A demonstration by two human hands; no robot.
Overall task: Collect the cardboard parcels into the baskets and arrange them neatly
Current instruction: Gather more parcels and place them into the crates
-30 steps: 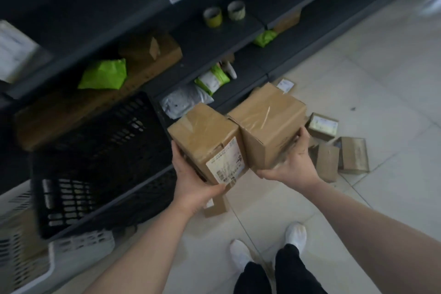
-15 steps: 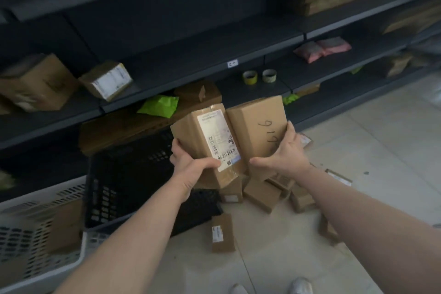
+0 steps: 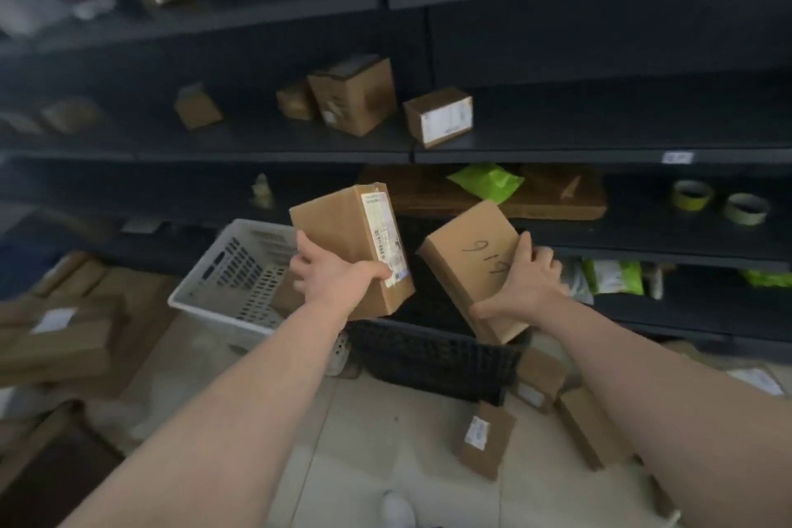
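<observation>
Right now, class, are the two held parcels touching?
Apart. The head view shows a dark gap between the labelled parcel and the numbered parcel.

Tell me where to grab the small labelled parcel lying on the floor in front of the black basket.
Come from above and pinch the small parcel across its two long edges, near the middle. It lies flat on the floor, label up, so only its top and thin sides are free.
</observation>
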